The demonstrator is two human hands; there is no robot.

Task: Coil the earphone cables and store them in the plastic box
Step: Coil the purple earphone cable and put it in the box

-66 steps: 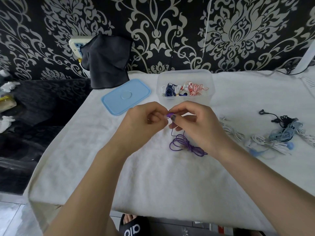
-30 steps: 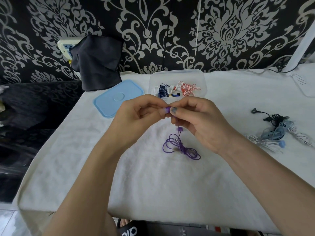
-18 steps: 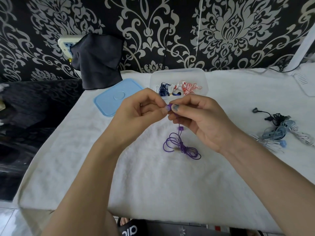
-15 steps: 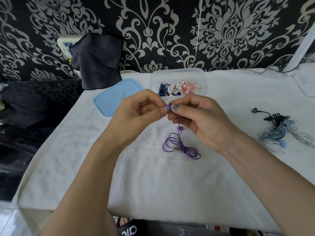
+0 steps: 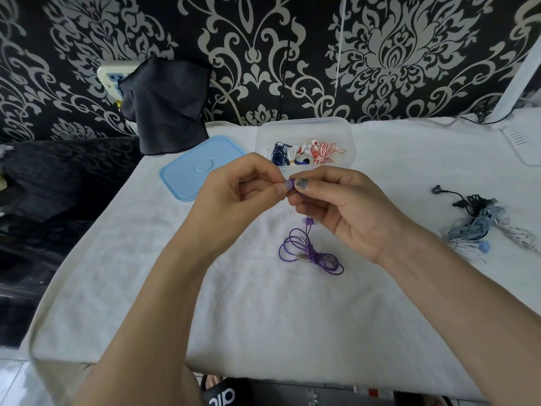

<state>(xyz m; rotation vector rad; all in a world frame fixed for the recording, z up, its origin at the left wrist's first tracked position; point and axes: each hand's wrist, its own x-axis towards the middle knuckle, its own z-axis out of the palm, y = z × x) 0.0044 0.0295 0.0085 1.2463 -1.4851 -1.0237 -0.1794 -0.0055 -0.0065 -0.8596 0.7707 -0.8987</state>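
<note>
Your left hand [image 5: 234,194] and right hand [image 5: 348,209] meet just above the middle of the frame, fingertips touching. Both have their grip pinched on the small earbud end of the purple earphones [image 5: 307,250]: thumb and forefinger of each hand are curled together around the little purple piece between them. From that pinch the thin cable drops straight down, passing a small purple bead, to a loose tangle of loops lying on the white towel-covered surface [image 5: 263,317] just below your right hand.

The clear plastic box [image 5: 348,136] stands open directly behind your hands, in the upper middle of the frame. Inside it lie a dark blue bundle, a white bundle and a red-and-white striped bundle, side by side. The light blue lid [image 5: 187,174] lies flat on the surface to the left of the box, apart from it.

At the right edge of the frame sits a heap of other earphones [image 5: 483,227], black, grey-blue and white, tangled together and well apart from the purple set. A dark cloth [image 5: 167,104] hangs against the patterned wall at the upper left, partly covering a white wall socket [image 5: 112,76].
</note>
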